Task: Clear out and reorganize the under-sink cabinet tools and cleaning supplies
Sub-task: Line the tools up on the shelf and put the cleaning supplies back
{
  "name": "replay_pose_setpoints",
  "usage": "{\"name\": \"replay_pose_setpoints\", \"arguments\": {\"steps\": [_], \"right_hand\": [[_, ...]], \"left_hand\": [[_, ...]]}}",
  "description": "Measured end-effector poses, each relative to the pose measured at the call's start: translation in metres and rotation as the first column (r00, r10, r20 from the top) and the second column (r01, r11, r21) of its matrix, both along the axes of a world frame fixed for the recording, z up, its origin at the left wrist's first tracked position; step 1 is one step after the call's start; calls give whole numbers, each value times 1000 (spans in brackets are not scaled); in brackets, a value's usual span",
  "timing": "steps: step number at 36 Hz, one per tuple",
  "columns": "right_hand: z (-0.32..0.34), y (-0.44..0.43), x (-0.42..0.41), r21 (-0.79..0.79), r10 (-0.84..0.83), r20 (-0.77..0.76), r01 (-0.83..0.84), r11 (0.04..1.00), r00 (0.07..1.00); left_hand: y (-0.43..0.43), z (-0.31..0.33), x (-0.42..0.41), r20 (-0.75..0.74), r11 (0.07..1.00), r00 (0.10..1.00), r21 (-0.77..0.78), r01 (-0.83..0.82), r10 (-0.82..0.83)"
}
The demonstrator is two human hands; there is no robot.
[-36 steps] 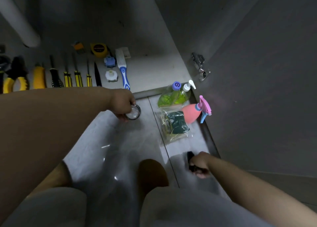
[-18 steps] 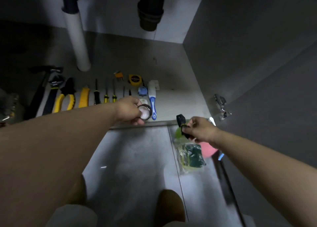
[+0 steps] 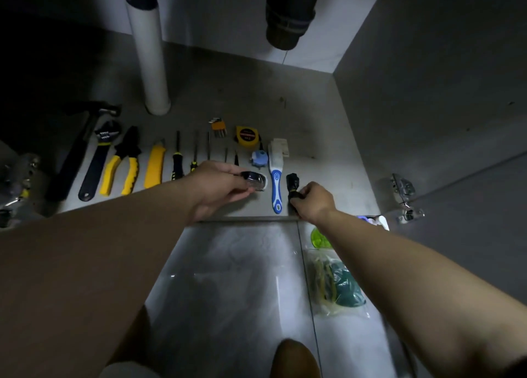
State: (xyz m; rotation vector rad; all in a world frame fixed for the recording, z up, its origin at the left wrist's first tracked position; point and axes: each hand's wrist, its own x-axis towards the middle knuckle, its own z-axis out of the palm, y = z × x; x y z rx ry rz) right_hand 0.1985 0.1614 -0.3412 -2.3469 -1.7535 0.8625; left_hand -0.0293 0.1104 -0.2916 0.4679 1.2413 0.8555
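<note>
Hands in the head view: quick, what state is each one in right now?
left hand: closed, holding a small round dark-rimmed shiny object.
right hand: closed, holding a short black cylindrical object.

Dark tape roll (image 3: 253, 178) just left of blue-handled brush (image 3: 276, 185), small black cylinder (image 3: 292, 181) just right

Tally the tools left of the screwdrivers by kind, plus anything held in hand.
Hammer: 1
Adjustable wrench: 1
Pliers: 1
Utility knife: 1
Dark roll, in left hand: 1
Black object, in right hand: 1
Total: 6
</note>
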Motion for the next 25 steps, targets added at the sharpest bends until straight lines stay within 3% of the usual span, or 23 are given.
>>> {"name": "replay_pose_setpoints", "arguments": {"steps": [4, 6, 9, 11, 14, 19, 25], "right_hand": [[7, -2, 0, 61, -34, -61, 37, 997, 998], [17, -2, -3, 97, -63, -209, 85, 992, 976], [40, -3, -11, -35, -105, -565, 103, 994, 818], [54, -2, -15, -105, -87, -665, 23, 994, 741], [66, 0, -18, -127, -46, -704, -62, 990, 709], [75, 7, -20, -63, 60, -654, -133, 989, 754], [79, 17, -17, -54, 121, -599, -190, 980, 792]], "left_hand": [[8, -5, 1, 27, 1000, 1000, 24, 7, -8], [10, -7, 3, 6, 999, 1000, 35, 19, -19], [14, -7, 10, -55, 998, 998, 55, 31, -28], [17, -5, 16, -88, 996, 995, 78, 46, -39], [21, -1, 25, -131, 991, 990, 115, 70, -55], [26, 8, 34, -142, 987, 987, 125, 98, -80], [32, 18, 37, -47, 989, 996, 126, 79, -73]]}}
